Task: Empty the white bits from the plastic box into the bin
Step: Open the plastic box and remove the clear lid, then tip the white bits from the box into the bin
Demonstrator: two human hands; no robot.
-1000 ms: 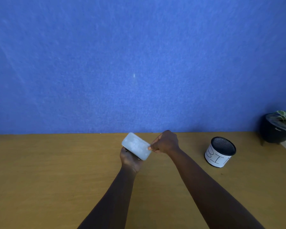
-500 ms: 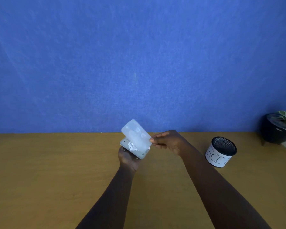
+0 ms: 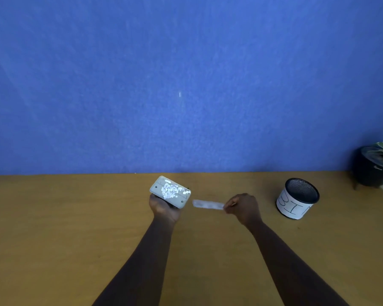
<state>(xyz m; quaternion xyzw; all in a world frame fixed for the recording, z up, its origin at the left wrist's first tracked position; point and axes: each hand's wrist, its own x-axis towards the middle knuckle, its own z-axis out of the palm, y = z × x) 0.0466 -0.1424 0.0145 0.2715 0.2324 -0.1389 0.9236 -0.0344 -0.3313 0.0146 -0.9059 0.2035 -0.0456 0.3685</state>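
Observation:
My left hand (image 3: 163, 206) holds a small grey plastic box (image 3: 155, 188) from below, above the table's middle. The box is uncovered and a heap of white bits (image 3: 171, 190) lies inside. To the right of the box, my right hand (image 3: 244, 208) pinches the translucent lid (image 3: 207, 204) by one end, held nearly flat and apart from the box. The bin (image 3: 296, 199), a black mesh cup wrapped in white paper lettered "BIN", stands upright further right on the table.
The wooden table (image 3: 75, 239) runs up to a blue wall (image 3: 186, 85). A dark pot with a green plant (image 3: 376, 166) stands at the far right corner, behind the bin.
The lid, first shut on the box, was lifted open and now has come off to the right in my right hand. The white bits are exposed. My left hand stayed put.

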